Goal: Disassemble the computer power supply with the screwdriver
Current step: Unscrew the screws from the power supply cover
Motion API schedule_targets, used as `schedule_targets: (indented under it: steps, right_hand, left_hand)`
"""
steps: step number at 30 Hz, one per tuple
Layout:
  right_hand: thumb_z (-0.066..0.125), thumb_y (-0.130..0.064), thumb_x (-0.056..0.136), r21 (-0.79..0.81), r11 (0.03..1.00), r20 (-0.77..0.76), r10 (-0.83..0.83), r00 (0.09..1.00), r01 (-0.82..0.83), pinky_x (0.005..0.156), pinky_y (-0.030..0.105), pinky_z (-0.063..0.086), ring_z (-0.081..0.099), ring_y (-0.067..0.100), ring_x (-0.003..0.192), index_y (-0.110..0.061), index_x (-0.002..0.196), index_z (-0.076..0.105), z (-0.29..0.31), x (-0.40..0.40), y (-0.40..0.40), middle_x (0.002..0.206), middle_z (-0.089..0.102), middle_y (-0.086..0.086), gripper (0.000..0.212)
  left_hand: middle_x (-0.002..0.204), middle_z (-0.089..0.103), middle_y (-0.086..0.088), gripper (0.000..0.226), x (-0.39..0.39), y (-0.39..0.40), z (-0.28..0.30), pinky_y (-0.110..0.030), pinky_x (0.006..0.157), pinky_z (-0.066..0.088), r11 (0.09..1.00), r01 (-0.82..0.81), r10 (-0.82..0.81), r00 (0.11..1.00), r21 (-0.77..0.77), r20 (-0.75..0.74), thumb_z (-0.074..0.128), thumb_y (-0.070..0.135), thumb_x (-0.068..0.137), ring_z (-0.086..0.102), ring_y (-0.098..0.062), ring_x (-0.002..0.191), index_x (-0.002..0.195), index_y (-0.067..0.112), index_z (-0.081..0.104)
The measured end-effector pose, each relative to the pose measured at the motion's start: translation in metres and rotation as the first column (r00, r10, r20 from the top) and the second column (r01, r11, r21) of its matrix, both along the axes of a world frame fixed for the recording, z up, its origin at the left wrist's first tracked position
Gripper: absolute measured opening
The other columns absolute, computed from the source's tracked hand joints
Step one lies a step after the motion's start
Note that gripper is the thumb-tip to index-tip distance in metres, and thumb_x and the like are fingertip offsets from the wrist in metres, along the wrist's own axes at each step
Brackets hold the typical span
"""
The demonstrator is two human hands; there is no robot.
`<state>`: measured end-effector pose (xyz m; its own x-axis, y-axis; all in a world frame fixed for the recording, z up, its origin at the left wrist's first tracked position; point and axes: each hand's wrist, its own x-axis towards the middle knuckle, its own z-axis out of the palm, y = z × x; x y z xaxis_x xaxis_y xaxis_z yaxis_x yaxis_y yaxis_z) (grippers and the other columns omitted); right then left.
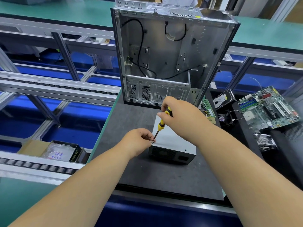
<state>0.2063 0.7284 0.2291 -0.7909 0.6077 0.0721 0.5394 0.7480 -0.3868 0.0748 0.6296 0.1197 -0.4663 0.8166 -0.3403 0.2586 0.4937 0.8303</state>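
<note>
A grey metal power supply (173, 143) lies on the dark mat (131, 122), its fan grille facing me. My right hand (178, 115) grips the yellow-and-black handle of a screwdriver (161, 123), which slants down to the unit's near left top corner. My left hand (139, 143) sits at that corner and pinches the shaft near the tip, where a small screw shows. A second screw sits in the top face near the right front corner.
An emptied computer case (164, 54) stands upright behind the power supply. To the right lie a hard drive (223, 99), a motherboard (268, 108), a small fan and a heatsink. A cardboard box (54, 149) sits lower left among roller conveyors.
</note>
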Motion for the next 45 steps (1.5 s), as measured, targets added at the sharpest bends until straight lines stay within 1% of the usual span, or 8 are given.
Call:
schedule_targets:
  steps: [4,9,15,18,23,28,34,45]
  right_hand:
    - [0.056,-0.022,0.087,-0.152,0.988,-0.075,-0.007,0.997,-0.004,0.060,0.032,0.041,0.055,0.018,0.077,-0.025,0.097,0.048,0.001,0.002,-0.003,0.090,0.061,-0.006,0.013]
    - [0.052,-0.039,0.096,-0.007,1.000,-0.021,-0.006,1.000,0.005,0.062,0.033,0.043,0.056,0.019,0.076,-0.022,0.098,0.047,-0.003,0.001,-0.004,0.086,0.064,-0.006,0.018]
    - [0.060,-0.019,0.084,-0.145,0.989,-0.104,-0.011,0.994,-0.004,0.059,0.030,0.038,0.049,0.012,0.073,-0.024,0.097,0.051,-0.001,0.005,-0.003,0.087,0.058,-0.007,0.016]
    - [0.059,-0.019,0.083,-0.148,0.989,-0.089,0.003,0.996,-0.017,0.061,0.030,0.041,0.052,0.011,0.078,-0.025,0.096,0.049,-0.002,0.007,-0.005,0.095,0.059,-0.007,0.018]
    - [0.053,-0.039,0.096,-0.019,1.000,-0.053,-0.025,0.998,0.024,0.060,0.031,0.043,0.055,0.017,0.075,-0.021,0.094,0.048,-0.007,0.006,-0.002,0.085,0.067,-0.007,0.019]
    - [0.060,-0.020,0.083,-0.149,0.988,-0.130,-0.061,0.990,0.042,0.060,0.031,0.039,0.048,0.009,0.072,-0.025,0.096,0.050,-0.007,0.007,-0.003,0.084,0.054,-0.010,0.016]
    - [0.055,-0.037,0.094,-0.058,0.995,-0.066,-0.080,0.995,0.076,0.053,0.030,0.031,0.048,0.013,0.066,-0.024,0.093,0.049,-0.005,0.008,-0.004,0.075,0.055,-0.006,0.015]
    - [0.055,-0.024,0.093,-0.245,0.950,-0.289,-0.262,0.921,0.193,0.050,0.030,0.038,0.041,0.011,0.052,-0.026,0.083,0.052,-0.006,0.031,0.006,0.063,0.053,-0.008,0.010]
  left_hand:
    - [0.091,0.073,-0.004,0.029,0.000,0.000,0.000,-0.025,0.073,0.051,1.000,0.020,-0.020,0.999,-0.003,-0.029,0.062,0.002,0.084,0.058,-0.013,0.076,0.072,0.027,0.069]
    - [0.091,0.073,-0.001,0.026,0.000,0.001,0.002,-0.025,0.077,0.052,0.999,0.042,-0.043,0.998,-0.005,-0.050,0.064,0.004,0.084,0.060,-0.014,0.079,0.072,0.026,0.070]
    - [0.083,0.069,0.003,0.025,0.001,0.002,0.001,-0.015,0.064,0.047,0.998,0.052,-0.054,0.992,-0.027,-0.111,0.063,0.004,0.085,0.058,-0.011,0.074,0.075,0.026,0.070]
    - [0.078,0.067,0.006,0.028,0.002,0.002,0.001,-0.017,0.065,0.047,0.999,0.043,-0.045,0.992,-0.021,-0.117,0.062,0.003,0.084,0.058,-0.012,0.073,0.072,0.027,0.068]
    - [0.078,0.067,0.007,0.027,0.002,0.003,0.001,-0.018,0.064,0.044,0.998,0.054,-0.058,0.989,-0.034,-0.135,0.062,0.003,0.084,0.059,-0.011,0.074,0.072,0.027,0.069]
    - [0.076,0.067,0.008,0.026,0.001,0.003,0.002,-0.022,0.067,0.048,0.997,0.070,-0.076,0.983,-0.037,-0.166,0.061,0.006,0.083,0.058,-0.011,0.071,0.072,0.028,0.068]
    - [0.080,0.069,0.007,0.024,0.001,0.002,0.002,-0.019,0.064,0.046,0.996,0.088,-0.093,0.976,-0.035,-0.199,0.062,0.007,0.083,0.062,-0.011,0.075,0.072,0.028,0.068]
    - [0.085,0.061,0.010,0.020,0.001,0.000,0.013,-0.018,0.066,0.047,0.977,0.207,-0.208,0.900,-0.043,-0.384,0.063,0.008,0.084,0.059,-0.007,0.074,0.077,0.027,0.067]
